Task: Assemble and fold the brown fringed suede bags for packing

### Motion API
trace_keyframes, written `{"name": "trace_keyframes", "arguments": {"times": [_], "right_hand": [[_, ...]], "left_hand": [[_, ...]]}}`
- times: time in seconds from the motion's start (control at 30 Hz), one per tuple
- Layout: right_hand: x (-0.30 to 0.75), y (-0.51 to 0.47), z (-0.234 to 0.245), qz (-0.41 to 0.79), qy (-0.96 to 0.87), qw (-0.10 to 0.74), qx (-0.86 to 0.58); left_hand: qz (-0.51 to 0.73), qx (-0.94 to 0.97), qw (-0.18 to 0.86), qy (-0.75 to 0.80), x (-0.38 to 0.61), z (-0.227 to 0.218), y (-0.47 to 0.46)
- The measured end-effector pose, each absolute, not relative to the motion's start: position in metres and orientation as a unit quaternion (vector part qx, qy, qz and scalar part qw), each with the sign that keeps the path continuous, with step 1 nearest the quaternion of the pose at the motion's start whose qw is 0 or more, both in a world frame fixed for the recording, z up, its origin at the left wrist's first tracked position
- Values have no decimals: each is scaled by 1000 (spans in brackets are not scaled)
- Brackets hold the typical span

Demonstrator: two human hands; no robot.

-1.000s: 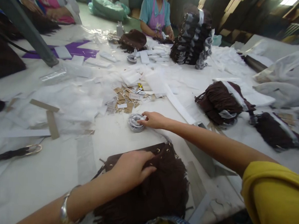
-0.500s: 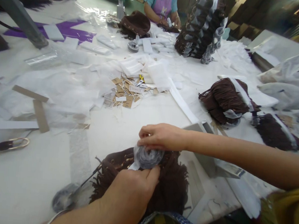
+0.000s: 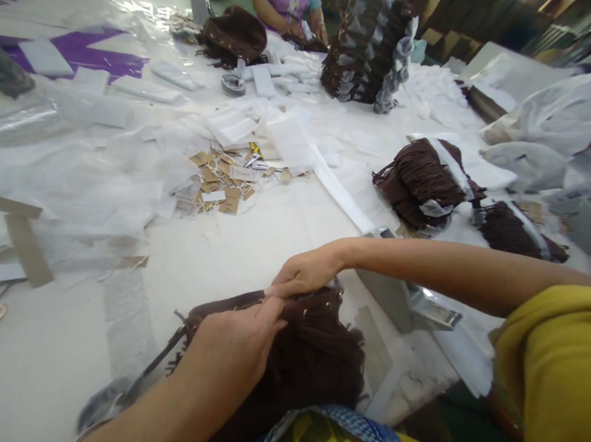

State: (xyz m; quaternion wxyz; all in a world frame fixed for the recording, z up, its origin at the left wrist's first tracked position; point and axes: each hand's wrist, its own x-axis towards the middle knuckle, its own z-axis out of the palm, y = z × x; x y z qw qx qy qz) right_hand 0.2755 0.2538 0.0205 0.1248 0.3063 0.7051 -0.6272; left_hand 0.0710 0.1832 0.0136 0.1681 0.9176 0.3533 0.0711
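A dark brown fringed bag (image 3: 312, 355) with small gold eyelets along its top edge lies in front of me, close to my body. My left hand (image 3: 235, 341) is closed on the bag's top edge from the near side, thumb and fingers pinched together. Across from it my right hand (image 3: 305, 273) pinches the same edge, and the two sets of fingertips nearly meet. A thin brown cord (image 3: 160, 356) runs from the bag's left side toward a plastic-wrapped dark piece (image 3: 101, 399), partly hidden behind my left forearm.
Beyond the bag lie a pile of brown paper tags (image 3: 222, 180) and white packing sheets (image 3: 290, 137). Fringed brown bags (image 3: 423, 179) sit at right, near a grey metal box-like object (image 3: 395, 300). Across the table stand a tall stack of bags (image 3: 366, 45) and a co-worker (image 3: 288, 7).
The grey plastic-wrapped coil between my hands is out of sight. Both hands have come together on the bag's top edge. The view has shifted to the right.
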Motion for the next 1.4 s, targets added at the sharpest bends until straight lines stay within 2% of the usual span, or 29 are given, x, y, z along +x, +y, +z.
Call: {"name": "trace_keyframes", "arguments": {"times": [0.2, 0.33, 0.43, 0.57, 0.67, 0.77, 0.9, 1.0, 1.07, 1.23, 1.33, 1.4], "right_hand": [[266, 261, 16, -771, 514, 168, 338], [254, 260, -2, -789, 464, 246, 319], [246, 264, -20, -772, 459, 272, 346], [246, 275, -19, -647, 600, 245, 402], [257, 278, 2, -531, 712, 200, 413], [273, 274, 16, -571, 687, 191, 407], [282, 264, 11, -684, 601, 194, 365], [277, 260, 4, -692, 608, 134, 367], [273, 261, 1, -679, 622, 133, 367], [266, 268, -18, -728, 600, 271, 190], [261, 269, -28, -710, 635, 257, 166], [259, 268, -23, -640, 694, 257, 205]], "left_hand": [[117, 918, 172, 338, 68, 10, 185], [109, 920, 160, 340, 67, 5, 185], [37, 909, 158, 383, 70, 4, 191], [-46, 879, 214, 424, 74, 4, 201], [-39, 866, 258, 425, 76, 1, 204], [18, 872, 253, 420, 75, -3, 200], [137, 896, 163, 389, 69, -6, 190], [181, 901, 121, 375, 63, -8, 187], [184, 896, 128, 382, 61, -12, 189], [79, 866, 246, 428, 67, -18, 203], [-14, 840, 280, 464, 73, -19, 211], [-37, 834, 266, 483, 74, -22, 212]]}}
